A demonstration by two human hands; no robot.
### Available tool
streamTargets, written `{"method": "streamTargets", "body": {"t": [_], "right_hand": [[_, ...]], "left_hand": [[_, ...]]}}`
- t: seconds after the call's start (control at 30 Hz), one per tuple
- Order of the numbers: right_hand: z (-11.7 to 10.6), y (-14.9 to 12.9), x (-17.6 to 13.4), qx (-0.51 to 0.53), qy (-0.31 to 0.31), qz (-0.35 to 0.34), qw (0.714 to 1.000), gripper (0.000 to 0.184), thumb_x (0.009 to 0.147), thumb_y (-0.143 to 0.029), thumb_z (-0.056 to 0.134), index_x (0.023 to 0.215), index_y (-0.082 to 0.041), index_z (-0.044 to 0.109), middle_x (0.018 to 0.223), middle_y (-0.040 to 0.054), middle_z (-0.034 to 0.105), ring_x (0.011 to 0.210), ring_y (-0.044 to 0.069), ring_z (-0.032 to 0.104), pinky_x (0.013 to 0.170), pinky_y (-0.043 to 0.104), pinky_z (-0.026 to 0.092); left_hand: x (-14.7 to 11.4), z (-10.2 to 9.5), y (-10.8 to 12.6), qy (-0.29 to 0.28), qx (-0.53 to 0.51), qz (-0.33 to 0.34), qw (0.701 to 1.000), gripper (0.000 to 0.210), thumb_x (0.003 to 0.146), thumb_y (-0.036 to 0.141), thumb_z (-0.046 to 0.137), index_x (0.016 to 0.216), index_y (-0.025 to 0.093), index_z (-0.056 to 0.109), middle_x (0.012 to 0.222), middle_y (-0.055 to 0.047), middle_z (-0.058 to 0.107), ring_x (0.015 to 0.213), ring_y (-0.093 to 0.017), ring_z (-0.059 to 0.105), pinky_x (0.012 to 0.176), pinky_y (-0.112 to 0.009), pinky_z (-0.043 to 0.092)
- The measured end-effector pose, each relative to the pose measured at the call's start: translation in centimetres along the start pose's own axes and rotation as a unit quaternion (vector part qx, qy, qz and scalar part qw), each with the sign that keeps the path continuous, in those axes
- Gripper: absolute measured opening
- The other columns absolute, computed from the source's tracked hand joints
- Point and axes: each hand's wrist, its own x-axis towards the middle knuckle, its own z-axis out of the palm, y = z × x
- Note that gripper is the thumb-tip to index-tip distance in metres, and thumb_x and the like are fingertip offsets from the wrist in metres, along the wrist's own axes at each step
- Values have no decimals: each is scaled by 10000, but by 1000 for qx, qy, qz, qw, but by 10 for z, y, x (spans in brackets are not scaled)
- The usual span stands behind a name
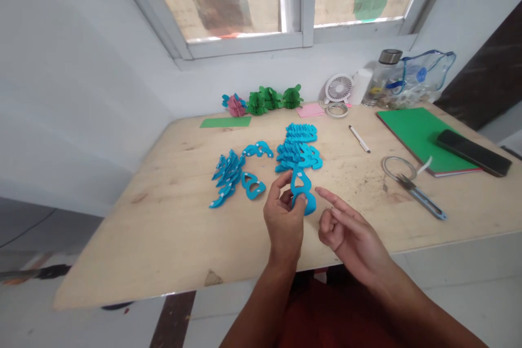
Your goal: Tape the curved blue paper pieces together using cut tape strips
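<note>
My left hand [287,212] is closed on a blue paper cutout [300,185], thumb in front and fingers behind. The cutout has rounded lobes, cut-out holes and small white patches. Just to its right is my right hand [346,228], index finger stretched toward the cutout and the other fingers curled, apart from the paper. Beyond the left hand lies a stack of folded blue cutouts [299,152]. To the left, a fanned pile of blue cutouts [228,174] with white patches lies beside two single ones, a curved cutout [258,149] and a looped cutout [253,185].
Along the wall stand green paper figures [271,99], a pink-and-blue one [235,105], a small fan [339,88] and a bottle [382,77]. On the right lie a pen [359,139], a tape ring [399,167], a blue-handled cutter-like tool [426,201], a green folder [424,138] and a phone [473,152].
</note>
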Motion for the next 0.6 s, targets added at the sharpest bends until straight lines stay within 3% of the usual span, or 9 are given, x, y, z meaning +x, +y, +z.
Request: {"method": "streamTargets", "body": {"t": [0.1,0.17,0.27,0.33,0.47,0.6], "right_hand": [[-1,-1,0,-1,4,-3,1000,400,819,-267,640,1208,-193,585,691,8,616,590,110,460,565,236,369],[-2,0,2,-52,37,-58,996,415,807,-263,656,1212,-228,572,785,12,643,617,112,471,598,243,389],[-4,2,9,-161,103,-169,967,478,772,-238,693,1224,-279,542,912,7,652,759,142,529,709,270,423],[-3,4,15,-210,108,-199,951,538,750,-231,711,1248,-287,513,858,-8,638,810,160,547,765,296,426],[0,5,23,-242,97,-206,943,601,741,-252,722,1285,-269,466,686,-48,570,682,149,526,713,311,422],[0,5,25,-235,107,-218,941,611,740,-264,724,1290,-261,458,686,-49,576,658,140,518,679,302,420]], "left_hand": [[-1,0,-1,0,-15,-11,1000,449,663,120,657,1103,197,611,966,-52,681,781,-162,658,602,-240,546],[-2,0,-1,5,-25,-14,1000,457,655,109,664,1100,200,613,1020,-58,675,807,-160,660,630,-235,540],[-4,2,2,1,-35,-22,999,467,649,104,676,1101,204,611,1049,-63,672,805,-161,663,616,-227,530],[-5,4,3,-8,-41,-20,999,459,653,98,675,1095,204,612,1083,-66,664,826,-160,663,654,-235,532],[-7,7,3,-14,-42,-11,999,452,654,84,677,1086,202,614,1136,-70,640,897,-157,656,782,-261,519],[-10,8,2,-12,-69,-37,997,600,657,98,692,1218,227,525,1096,-67,630,879,-152,653,761,-260,515]]}}
